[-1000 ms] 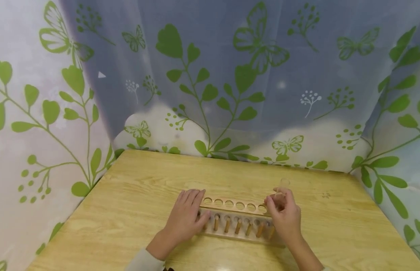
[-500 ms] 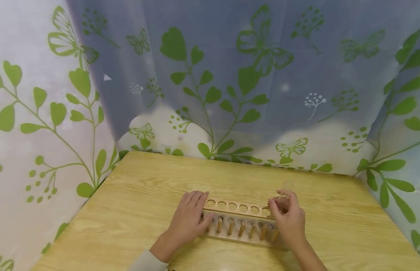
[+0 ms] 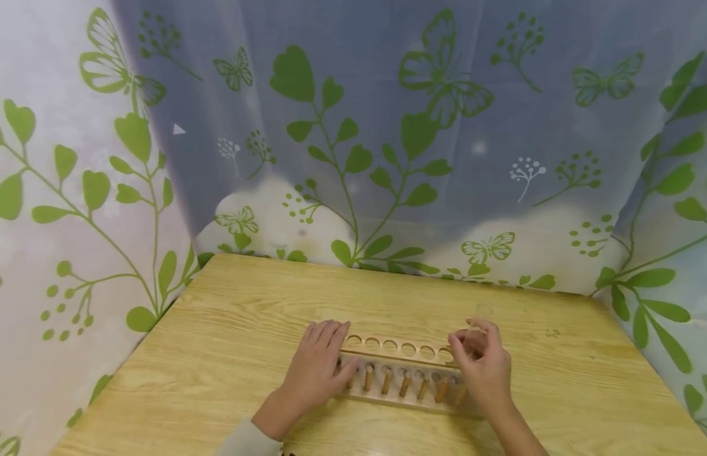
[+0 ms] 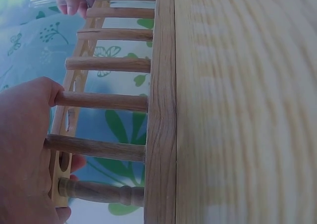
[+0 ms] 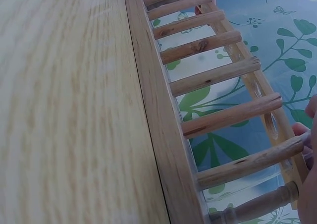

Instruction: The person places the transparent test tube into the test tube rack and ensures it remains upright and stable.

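A wooden test tube rack (image 4: 162, 85) stands on the table, with a row of round holes in its upper strip and upright pegs (image 3: 387, 381) along the front. At its left end, my left hand (image 3: 316, 364) grips the upper strip, thumb in front and fingers behind. My right hand (image 3: 486, 361) pinches a clear glass test tube (image 4: 44, 2) at the rack's right end. The tube's top rises above the fingers in the head view. Below the strip, faint clear edges run toward the base in the right wrist view. The rightmost hole is hidden behind the right hand.
The rack's base sits on a wood-grain table (image 3: 262, 297). Behind and beside the table hangs a cloth (image 3: 353, 158) printed with green leaves and butterflies. A small pale mark (image 3: 552, 333) shows on the tabletop to the right.
The head view has shifted slightly, so everything appears a little lower and to the right than one second ago. Both hands keep nearly the same places on the rack and tube.
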Action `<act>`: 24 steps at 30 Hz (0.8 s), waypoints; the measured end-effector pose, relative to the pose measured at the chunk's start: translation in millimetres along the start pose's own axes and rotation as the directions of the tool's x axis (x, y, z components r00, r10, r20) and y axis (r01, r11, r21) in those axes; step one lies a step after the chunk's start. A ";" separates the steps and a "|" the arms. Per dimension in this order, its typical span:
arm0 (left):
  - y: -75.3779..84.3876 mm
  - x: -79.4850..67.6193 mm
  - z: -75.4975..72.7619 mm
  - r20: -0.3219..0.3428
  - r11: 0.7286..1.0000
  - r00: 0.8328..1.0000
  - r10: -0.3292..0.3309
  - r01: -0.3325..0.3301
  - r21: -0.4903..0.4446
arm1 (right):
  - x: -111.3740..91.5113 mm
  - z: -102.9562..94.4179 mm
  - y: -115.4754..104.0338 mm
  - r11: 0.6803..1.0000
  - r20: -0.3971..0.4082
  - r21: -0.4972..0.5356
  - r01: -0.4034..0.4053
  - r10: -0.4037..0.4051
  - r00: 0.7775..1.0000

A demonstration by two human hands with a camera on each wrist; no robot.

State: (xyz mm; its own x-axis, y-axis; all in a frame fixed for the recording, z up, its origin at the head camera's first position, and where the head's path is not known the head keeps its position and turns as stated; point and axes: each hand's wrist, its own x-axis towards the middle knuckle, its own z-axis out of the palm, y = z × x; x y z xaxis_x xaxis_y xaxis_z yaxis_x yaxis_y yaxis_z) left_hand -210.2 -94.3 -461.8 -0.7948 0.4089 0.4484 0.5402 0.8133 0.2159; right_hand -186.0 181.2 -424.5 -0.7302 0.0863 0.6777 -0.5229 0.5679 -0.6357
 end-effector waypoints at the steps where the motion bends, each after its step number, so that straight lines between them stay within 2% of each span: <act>1: 0.0 -0.1 0.2 -0.002 1.000 1.000 -0.003 0.003 0.002 | -0.4 0.2 0.4 1.000 -0.002 0.002 0.005 -0.005 1.000; 5: 1.0 -1.0 0.7 0.017 1.000 1.000 -0.015 0.015 0.006 | -3.7 2.8 16.5 1.000 -0.011 0.020 0.000 0.001 1.000; 10: 2.8 1.1 -1.2 0.079 1.000 0.997 -0.015 0.015 0.002 | -3.3 1.1 35.7 0.997 0.013 -0.020 -0.079 0.079 0.997; 14: 4.7 2.9 -3.1 0.125 1.000 0.992 -0.017 0.018 -0.011 | -1.0 -6.2 35.9 0.982 0.091 -0.053 -0.183 0.187 0.978; 17: 6.3 3.2 -3.9 0.139 0.999 0.990 -0.037 0.041 -0.031 | -0.5 -13.4 36.2 0.973 0.174 -0.089 -0.211 0.224 0.959; 19: 6.7 2.9 -4.7 0.136 0.997 0.989 -0.054 0.061 -0.051 | -0.3 -19.0 37.6 0.977 0.229 -0.118 -0.180 0.203 0.952; 22: 5.5 1.5 -6.5 0.118 0.992 0.990 -0.077 0.088 -0.091 | -0.4 -27.0 41.0 0.993 0.292 -0.089 -0.074 0.097 0.952; 24: 3.2 0.9 -7.3 0.100 0.989 0.992 -0.081 0.092 -0.112 | -1.4 -31.5 44.9 1.000 0.300 -0.027 0.002 0.006 0.954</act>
State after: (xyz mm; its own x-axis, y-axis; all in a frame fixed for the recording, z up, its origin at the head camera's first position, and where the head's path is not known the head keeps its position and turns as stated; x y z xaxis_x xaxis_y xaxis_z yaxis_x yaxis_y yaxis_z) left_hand -207.1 -94.4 -454.4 -0.8597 0.3809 0.3402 0.4921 0.7961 0.3522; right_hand -194.6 232.3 -442.4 -0.8317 -0.1601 0.5317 -0.5125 0.5898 -0.6241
